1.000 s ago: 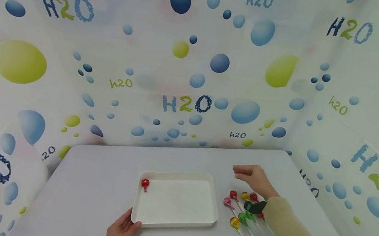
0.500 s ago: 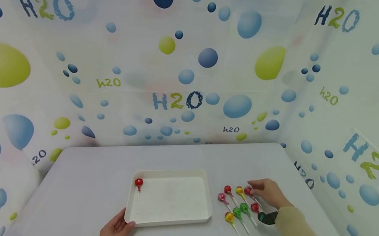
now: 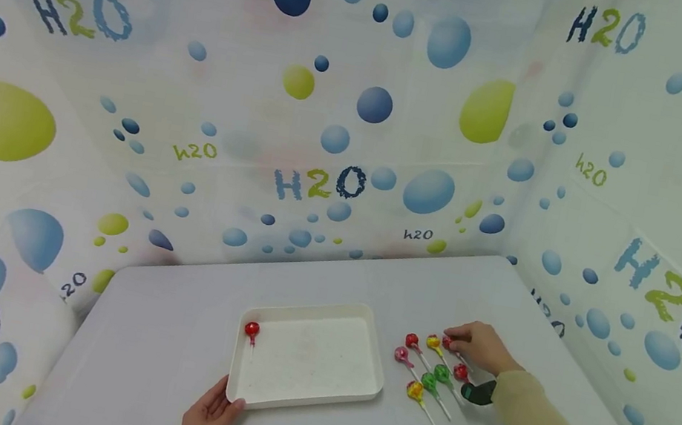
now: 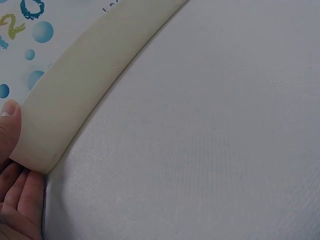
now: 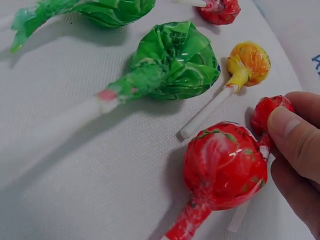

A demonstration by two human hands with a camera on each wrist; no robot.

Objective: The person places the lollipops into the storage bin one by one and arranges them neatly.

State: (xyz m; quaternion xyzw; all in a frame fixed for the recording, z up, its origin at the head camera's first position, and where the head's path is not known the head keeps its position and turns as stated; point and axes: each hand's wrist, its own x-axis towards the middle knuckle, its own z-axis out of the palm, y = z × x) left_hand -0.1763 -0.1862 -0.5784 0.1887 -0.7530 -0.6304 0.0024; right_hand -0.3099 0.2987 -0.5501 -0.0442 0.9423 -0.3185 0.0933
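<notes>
My left hand (image 3: 206, 419) grips the near left corner of a white tray (image 3: 310, 394), thumb on the rim and fingers below, as the left wrist view also shows. Inside the tray, near its left wall, lies a red lollipop (image 3: 251, 329). My right hand (image 3: 481, 347) is at the far right of a group of lollipops on the table. In the right wrist view, its thumb and fingers pinch the head of a red lollipop (image 5: 266, 114). Close by lie another red lollipop (image 5: 225, 167), a yellow one (image 5: 250, 64) and a green one (image 5: 175, 60).
Right of the tray, a pink lollipop (image 3: 401, 354) and a nearer yellow lollipop (image 3: 415, 390) lie among the group with their sticks toward the near right. The white table (image 3: 158, 332) meets walls of bubble-printed sheet (image 3: 233, 89) at its back and right.
My right hand has come down and back from beyond the lollipops to the far-right red one, and its fingers have closed on it. The left hand stays on the tray corner; the head view has shifted slightly.
</notes>
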